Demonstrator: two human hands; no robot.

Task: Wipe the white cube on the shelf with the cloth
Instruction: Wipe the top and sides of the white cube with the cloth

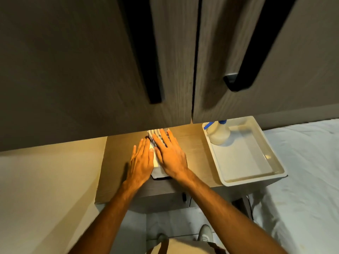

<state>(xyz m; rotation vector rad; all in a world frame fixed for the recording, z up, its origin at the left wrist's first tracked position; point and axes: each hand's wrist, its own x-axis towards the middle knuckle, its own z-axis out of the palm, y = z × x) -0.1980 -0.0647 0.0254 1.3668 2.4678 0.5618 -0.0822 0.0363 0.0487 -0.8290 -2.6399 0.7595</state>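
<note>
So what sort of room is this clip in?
Probably a bedroom: a white-sheeted bed sits right beside a small wooden shelf, under tall cabinet doors with long black handles. A tray with a spray bottle suggests cleaning.

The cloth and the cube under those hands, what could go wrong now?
1. The white cube sits near the shelf's front edge, so a hard push from the left hand might slide it off.
2. The right hand pressing the cloth could sweep sideways into the tray and tip the spray bottle.
</note>
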